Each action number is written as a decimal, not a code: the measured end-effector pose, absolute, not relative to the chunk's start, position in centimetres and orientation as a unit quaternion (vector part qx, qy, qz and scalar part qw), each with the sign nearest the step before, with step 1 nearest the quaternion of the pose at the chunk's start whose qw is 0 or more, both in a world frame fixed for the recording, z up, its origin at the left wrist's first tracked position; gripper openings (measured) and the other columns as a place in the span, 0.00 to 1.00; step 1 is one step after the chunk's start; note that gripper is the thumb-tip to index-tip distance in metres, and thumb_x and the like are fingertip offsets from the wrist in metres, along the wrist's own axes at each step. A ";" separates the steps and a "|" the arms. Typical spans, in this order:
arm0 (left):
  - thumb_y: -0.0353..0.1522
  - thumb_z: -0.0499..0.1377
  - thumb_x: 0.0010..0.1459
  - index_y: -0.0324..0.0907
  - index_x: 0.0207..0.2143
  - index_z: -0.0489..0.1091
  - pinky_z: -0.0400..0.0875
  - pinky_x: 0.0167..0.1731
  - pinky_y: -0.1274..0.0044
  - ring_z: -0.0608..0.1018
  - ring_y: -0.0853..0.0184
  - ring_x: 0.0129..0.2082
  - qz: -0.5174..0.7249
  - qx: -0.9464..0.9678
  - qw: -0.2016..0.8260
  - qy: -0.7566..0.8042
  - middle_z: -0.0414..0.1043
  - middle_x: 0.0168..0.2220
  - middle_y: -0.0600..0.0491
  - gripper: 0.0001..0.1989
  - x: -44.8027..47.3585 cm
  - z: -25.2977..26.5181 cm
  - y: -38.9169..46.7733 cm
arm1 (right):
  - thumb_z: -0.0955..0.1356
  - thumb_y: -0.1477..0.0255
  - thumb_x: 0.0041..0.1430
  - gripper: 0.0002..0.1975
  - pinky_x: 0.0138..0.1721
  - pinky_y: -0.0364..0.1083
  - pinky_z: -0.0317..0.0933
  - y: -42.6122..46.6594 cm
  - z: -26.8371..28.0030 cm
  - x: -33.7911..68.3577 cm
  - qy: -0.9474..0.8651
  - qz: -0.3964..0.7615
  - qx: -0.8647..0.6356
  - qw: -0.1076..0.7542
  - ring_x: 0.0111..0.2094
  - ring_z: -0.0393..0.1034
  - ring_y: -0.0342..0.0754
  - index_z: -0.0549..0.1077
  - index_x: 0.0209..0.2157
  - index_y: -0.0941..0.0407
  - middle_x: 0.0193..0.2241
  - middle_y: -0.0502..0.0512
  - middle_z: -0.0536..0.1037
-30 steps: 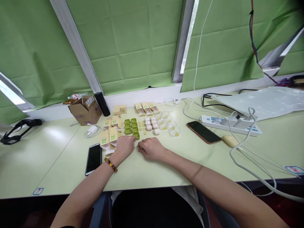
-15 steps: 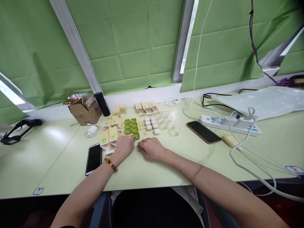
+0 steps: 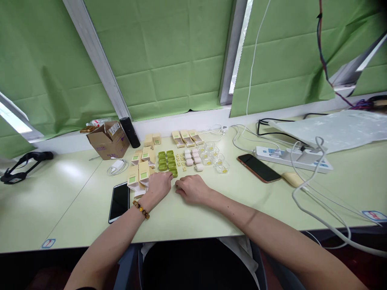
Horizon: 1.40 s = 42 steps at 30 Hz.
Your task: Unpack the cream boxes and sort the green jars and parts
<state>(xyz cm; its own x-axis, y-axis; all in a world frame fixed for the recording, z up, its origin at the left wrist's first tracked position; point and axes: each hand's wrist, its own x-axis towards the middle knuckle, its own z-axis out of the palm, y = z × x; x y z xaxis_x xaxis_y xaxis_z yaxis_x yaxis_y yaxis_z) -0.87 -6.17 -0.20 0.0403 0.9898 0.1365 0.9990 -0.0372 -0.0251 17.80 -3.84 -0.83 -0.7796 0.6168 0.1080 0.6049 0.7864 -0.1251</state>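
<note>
My left hand (image 3: 160,184), with a beaded bracelet (image 3: 141,209) at its wrist, rests on the table with the fingers curled in. It lies beside the nearest of several small green square containers (image 3: 173,172), close to the open beige paper boxes (image 3: 133,178). My right hand (image 3: 192,189) rests as a loose fist a little to the right, apart from the left. Nothing shows in either hand. Beyond them stand small yellowish pieces (image 3: 184,169), pale pink and white rounded cases (image 3: 198,167) and clear plastic shells (image 3: 222,167) in rows.
A dark-screened phone (image 3: 119,201) lies left of my left forearm, another phone (image 3: 259,168) to the right. Further right are a power strip (image 3: 317,164), loose cables and a beige case (image 3: 292,179). A cardboard box (image 3: 110,143) and black cylinder (image 3: 130,132) stand back left.
</note>
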 end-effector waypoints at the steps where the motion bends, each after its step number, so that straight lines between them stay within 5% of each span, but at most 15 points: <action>1: 0.37 0.49 0.72 0.45 0.37 0.76 0.62 0.33 0.72 0.82 0.58 0.34 -0.041 -0.718 0.055 -0.692 0.82 0.35 0.48 0.17 -0.9 -0.3 -6.1 | 0.64 0.65 0.70 0.12 0.36 0.46 0.58 -3.8 -0.9 17.8 -0.943 0.040 -0.324 0.072 0.43 0.78 0.54 0.77 0.45 0.54 0.43 0.57 0.84; 15: 0.37 0.49 0.72 0.45 0.36 0.78 0.63 0.33 0.72 0.82 0.57 0.35 -0.043 -0.712 0.053 -0.699 0.82 0.35 0.47 0.18 -0.7 -0.2 -6.1 | 0.64 0.65 0.70 0.12 0.34 0.46 0.57 -3.8 -0.8 17.8 -0.942 0.036 -0.326 0.073 0.42 0.78 0.54 0.77 0.45 0.55 0.42 0.58 0.84; 23: 0.38 0.51 0.72 0.48 0.48 0.78 0.65 0.33 0.72 0.83 0.58 0.36 -0.092 -0.701 0.071 -0.703 0.84 0.38 0.49 0.16 -1.0 0.3 -6.6 | 0.64 0.66 0.70 0.11 0.34 0.46 0.56 -4.0 -0.5 17.8 -0.943 0.029 -0.323 0.071 0.42 0.79 0.53 0.77 0.44 0.54 0.41 0.57 0.84; 29: 0.38 0.49 0.73 0.48 0.48 0.79 0.67 0.35 0.72 0.83 0.60 0.37 -0.155 -0.682 0.120 -0.705 0.84 0.39 0.50 0.18 -2.2 2.1 -6.9 | 0.65 0.66 0.70 0.11 0.34 0.46 0.56 -4.0 -0.5 17.9 -0.943 0.025 -0.324 0.066 0.41 0.78 0.53 0.77 0.43 0.55 0.42 0.59 0.84; 36: 0.37 0.52 0.70 0.47 0.49 0.79 0.69 0.50 0.68 0.84 0.58 0.39 -0.197 -0.680 0.128 -0.695 0.85 0.39 0.50 0.16 -4.3 6.1 -6.8 | 0.65 0.65 0.70 0.11 0.32 0.46 0.53 -3.9 -0.5 17.9 -0.944 0.023 -0.323 0.069 0.41 0.78 0.53 0.76 0.44 0.55 0.41 0.57 0.84; 42: 0.37 0.54 0.69 0.46 0.54 0.76 0.71 0.45 0.70 0.84 0.57 0.41 -0.169 -0.673 0.080 -0.716 0.85 0.40 0.51 0.17 -6.5 8.5 -6.8 | 0.64 0.66 0.70 0.11 0.32 0.46 0.54 -4.0 -0.3 18.0 -0.945 0.034 -0.321 0.062 0.42 0.78 0.53 0.76 0.45 0.55 0.42 0.58 0.84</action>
